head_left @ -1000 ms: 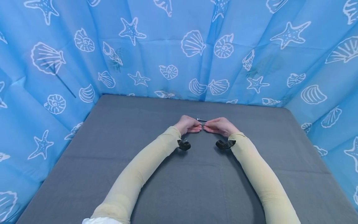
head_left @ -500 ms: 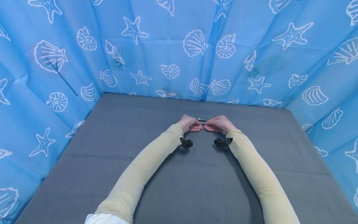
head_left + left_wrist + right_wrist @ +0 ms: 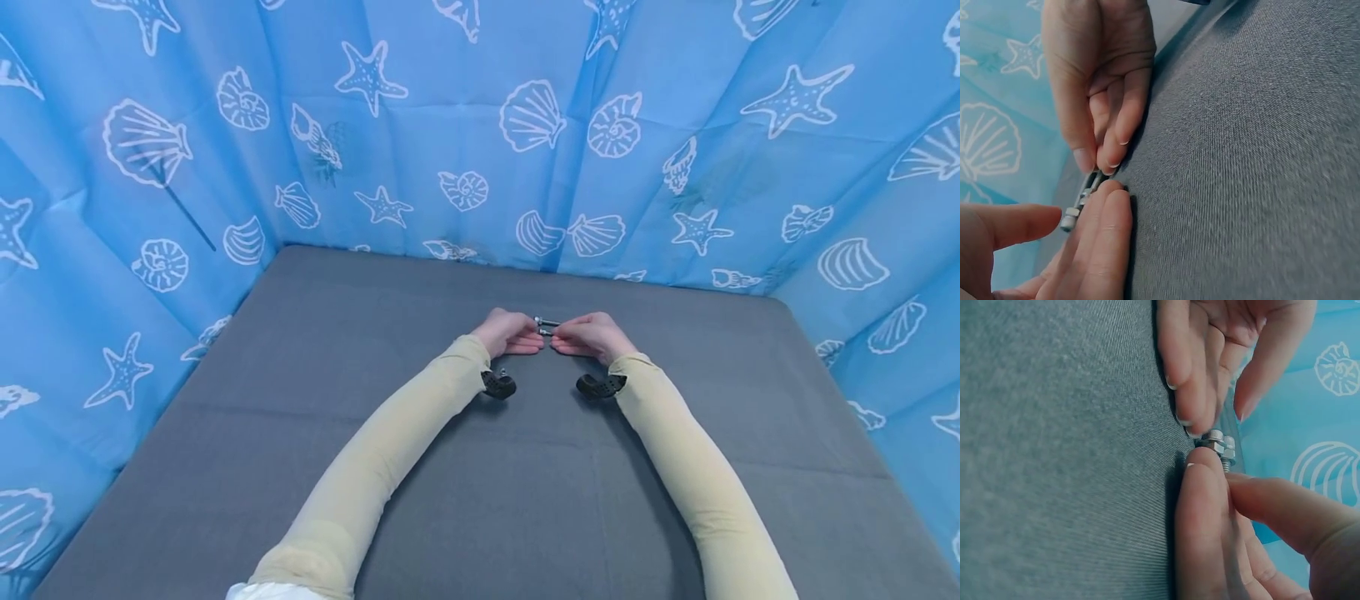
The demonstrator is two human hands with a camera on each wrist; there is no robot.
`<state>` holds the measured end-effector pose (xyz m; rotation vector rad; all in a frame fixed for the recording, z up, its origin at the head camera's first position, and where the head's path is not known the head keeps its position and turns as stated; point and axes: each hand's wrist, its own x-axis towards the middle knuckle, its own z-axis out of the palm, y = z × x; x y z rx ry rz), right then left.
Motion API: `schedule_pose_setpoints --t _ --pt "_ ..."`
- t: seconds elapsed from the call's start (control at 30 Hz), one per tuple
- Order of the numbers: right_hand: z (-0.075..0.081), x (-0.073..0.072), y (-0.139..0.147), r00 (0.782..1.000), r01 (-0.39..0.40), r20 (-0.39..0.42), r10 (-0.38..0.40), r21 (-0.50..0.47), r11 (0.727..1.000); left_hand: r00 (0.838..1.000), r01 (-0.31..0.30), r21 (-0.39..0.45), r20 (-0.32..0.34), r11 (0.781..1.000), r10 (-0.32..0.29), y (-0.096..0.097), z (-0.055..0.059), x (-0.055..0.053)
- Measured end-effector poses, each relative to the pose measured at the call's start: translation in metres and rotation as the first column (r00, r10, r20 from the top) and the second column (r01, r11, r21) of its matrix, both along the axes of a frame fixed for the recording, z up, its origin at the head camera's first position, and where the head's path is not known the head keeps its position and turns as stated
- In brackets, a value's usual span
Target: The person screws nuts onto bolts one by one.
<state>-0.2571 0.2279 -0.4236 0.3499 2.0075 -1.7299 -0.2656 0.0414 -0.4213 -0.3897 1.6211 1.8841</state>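
Observation:
My right hand [image 3: 592, 335] pinches a small bolt [image 3: 546, 332] between thumb and fingers, its head pointing left. In the right wrist view a hex nut [image 3: 1215, 448] sits on it just below the head. My left hand [image 3: 512, 333] faces it with fingers straight and thumb [image 3: 1025, 224] held apart; its fingertips are beside the bolt head, and contact cannot be told. Just behind lies a second bolt [image 3: 547, 322], also with a nut [image 3: 1073, 212] near its head; the right hand hides its far end.
A small metal piece [image 3: 504, 372], too small to identify, lies beside the black wrist device [image 3: 498, 385] on the left arm. Grey cloth covers the table [image 3: 480, 483]. A blue shell-print curtain [image 3: 465, 133] hangs along the back and sides.
The left thumb and fingertips have drawn slightly back from the pinched bolt, showing more of its head. The right hand keeps its pinch. The head view has shifted slightly.

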Motion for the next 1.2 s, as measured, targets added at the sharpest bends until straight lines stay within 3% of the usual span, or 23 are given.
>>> schedule_pose_setpoints --t 0.23,0.4,0.53,0.9,1.2 --pt "0.0 0.007 0.011 1.0 -0.012 -0.028 0.01 -0.089 0.996 0.996 0.086 0.024 -0.025 0.996 -0.085 -0.015 0.006 0.004" --pt "0.005 0.01 0.013 0.999 -0.031 -0.033 0.027 -0.117 0.993 0.985 0.164 0.053 -0.062 0.985 -0.16 -0.04 0.017 0.003" --pt "0.008 0.015 0.01 0.997 -0.074 -0.029 0.072 -0.109 0.991 0.984 0.171 0.076 -0.06 0.982 -0.166 -0.062 0.021 0.002" --pt "0.011 0.022 -0.008 0.971 -0.236 -0.052 0.232 -0.118 0.964 0.977 0.213 0.055 -0.045 0.975 -0.211 -0.106 0.008 0.008" --pt "0.007 0.031 -0.033 0.925 -0.377 -0.084 0.371 -0.073 0.923 0.962 0.271 0.001 -0.038 0.962 -0.271 -0.126 0.004 0.018"
